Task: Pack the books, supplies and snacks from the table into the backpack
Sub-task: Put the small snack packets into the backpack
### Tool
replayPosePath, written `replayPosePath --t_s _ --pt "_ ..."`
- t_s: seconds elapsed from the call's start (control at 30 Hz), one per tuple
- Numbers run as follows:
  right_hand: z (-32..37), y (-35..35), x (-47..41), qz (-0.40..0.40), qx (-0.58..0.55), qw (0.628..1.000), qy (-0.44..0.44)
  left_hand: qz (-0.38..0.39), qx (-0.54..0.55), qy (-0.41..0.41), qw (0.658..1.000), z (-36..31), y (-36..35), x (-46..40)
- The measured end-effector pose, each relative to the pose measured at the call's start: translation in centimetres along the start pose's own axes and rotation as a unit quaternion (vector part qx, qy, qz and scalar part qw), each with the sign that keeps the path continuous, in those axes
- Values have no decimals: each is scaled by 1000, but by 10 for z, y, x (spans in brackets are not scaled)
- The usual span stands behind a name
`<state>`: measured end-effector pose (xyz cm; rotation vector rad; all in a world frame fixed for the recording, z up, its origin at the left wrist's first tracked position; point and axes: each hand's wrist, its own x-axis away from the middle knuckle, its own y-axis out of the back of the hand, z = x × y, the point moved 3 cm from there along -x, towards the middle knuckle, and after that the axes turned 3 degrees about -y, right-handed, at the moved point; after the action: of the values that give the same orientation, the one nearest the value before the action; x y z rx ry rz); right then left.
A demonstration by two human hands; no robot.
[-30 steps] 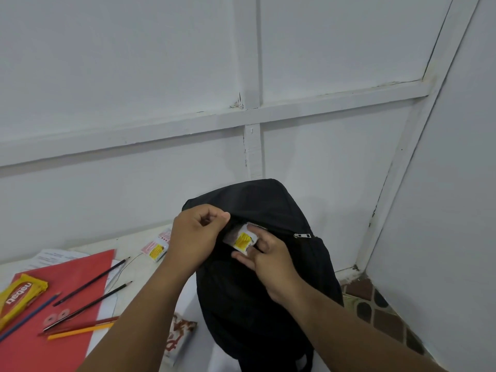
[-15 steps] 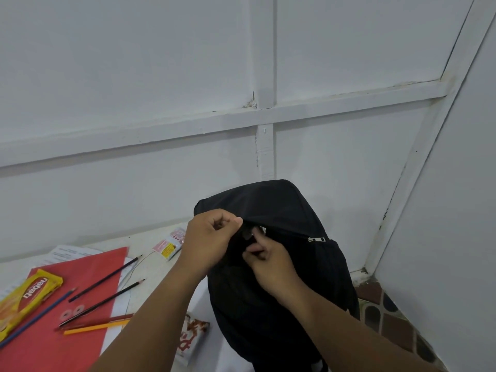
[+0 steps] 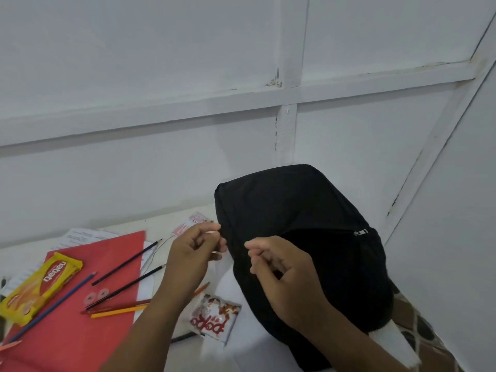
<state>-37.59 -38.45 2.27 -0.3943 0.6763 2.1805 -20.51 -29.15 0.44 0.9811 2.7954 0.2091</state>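
I count one black fabric backpack [image 3: 303,237] standing on the table [image 3: 236,342], two snack packets: a yellow one [image 3: 40,283] and a white one [image 3: 214,318]. Several pencils [image 3: 126,261] lie on one red folder [image 3: 77,318]. My left hand [image 3: 193,251] and right hand [image 3: 279,267], fingers loosely curled, hold nothing, apart beside the backpack's front.
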Motion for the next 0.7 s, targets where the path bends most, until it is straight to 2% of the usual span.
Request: replayPosePath --t_s 0.17,0.27,0.33,0.4,0.57,0.7 --pt "0 -79 20 181 40 974 -133 -7 -86 38 996 51 81 -5" --pt "-15 -107 40 276 139 940 -147 -13 -129 29 991 74 116 -12" --pt "-24 -113 52 309 235 905 -176 -10 -152 19 988 84 128 -20" --pt "-30 -116 61 294 262 894 -212 12 -174 7 985 91 133 -30" --pt "-40 -123 80 181 227 932 -218 117 -322 -85 935 111 128 -72" --pt "-30 -116 92 91 207 944 -240 168 -443 -41 880 133 104 -111"
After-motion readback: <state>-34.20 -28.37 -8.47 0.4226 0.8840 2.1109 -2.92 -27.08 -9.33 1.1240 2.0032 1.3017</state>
